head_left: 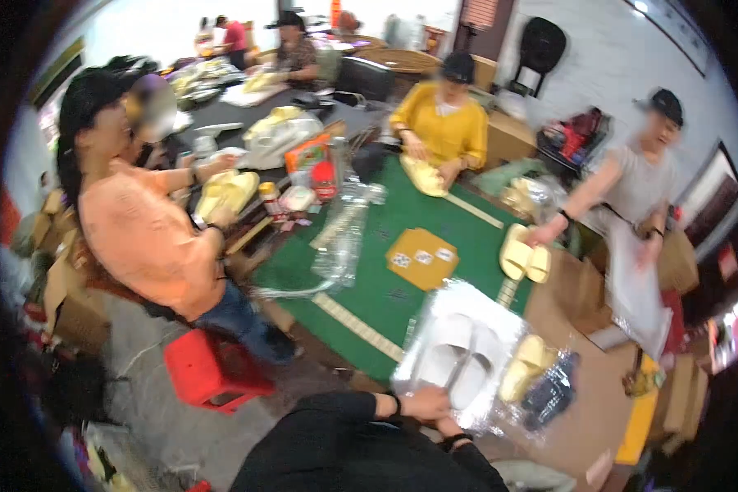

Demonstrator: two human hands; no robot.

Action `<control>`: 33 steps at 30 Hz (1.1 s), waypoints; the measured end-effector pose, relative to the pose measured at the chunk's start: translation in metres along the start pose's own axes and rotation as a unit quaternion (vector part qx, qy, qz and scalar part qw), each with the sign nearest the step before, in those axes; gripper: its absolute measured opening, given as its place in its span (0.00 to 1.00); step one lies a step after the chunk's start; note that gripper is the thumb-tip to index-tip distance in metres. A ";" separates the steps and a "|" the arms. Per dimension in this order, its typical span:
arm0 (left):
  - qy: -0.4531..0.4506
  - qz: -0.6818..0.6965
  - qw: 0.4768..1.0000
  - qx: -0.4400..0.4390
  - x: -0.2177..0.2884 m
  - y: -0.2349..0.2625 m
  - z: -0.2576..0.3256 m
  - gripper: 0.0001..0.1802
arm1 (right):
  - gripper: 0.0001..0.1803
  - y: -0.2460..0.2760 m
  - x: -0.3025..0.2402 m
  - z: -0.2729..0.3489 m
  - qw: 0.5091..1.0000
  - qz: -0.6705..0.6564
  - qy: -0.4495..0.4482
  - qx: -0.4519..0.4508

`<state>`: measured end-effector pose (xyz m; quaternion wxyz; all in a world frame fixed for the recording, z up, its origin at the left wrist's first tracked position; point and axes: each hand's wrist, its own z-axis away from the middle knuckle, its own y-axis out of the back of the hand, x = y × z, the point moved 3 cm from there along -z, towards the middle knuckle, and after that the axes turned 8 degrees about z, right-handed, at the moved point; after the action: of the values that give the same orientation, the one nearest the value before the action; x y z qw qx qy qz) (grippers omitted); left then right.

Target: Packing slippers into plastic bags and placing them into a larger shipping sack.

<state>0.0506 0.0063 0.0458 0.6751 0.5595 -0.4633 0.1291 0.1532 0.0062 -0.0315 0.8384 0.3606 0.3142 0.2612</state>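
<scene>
Meeting at shiny clear plastic wrapping (503, 318): left hand (425, 403), right hand (448, 427), can't tell how closed; white open-toe slippers (444, 359) just beyond grip, yellow slippers (526, 367) rightward.

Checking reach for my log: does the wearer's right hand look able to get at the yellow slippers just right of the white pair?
Probably yes: the yellow slippers lie fairly near the right hand, with only low, shiny plastic seen between and nothing tall blocking the way.
</scene>
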 end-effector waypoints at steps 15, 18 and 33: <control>-0.057 -0.192 0.979 -0.046 -0.025 -0.051 0.046 0.21 | 0.31 0.093 0.035 -0.018 0.969 -0.129 -0.072 0.200; -0.029 -0.204 0.978 -0.015 -0.037 -0.060 0.053 0.21 | 0.35 0.099 0.027 -0.041 0.975 -0.047 -0.146 0.161; -0.007 -0.302 0.953 -0.020 -0.039 -0.055 0.056 0.24 | 0.32 0.143 0.061 -0.050 0.902 -0.269 -0.232 0.246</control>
<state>0.0409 -0.0480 -0.0220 0.6904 0.6607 -0.2793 -0.0939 0.1279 0.1551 0.0309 0.8105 0.5075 0.2501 -0.1513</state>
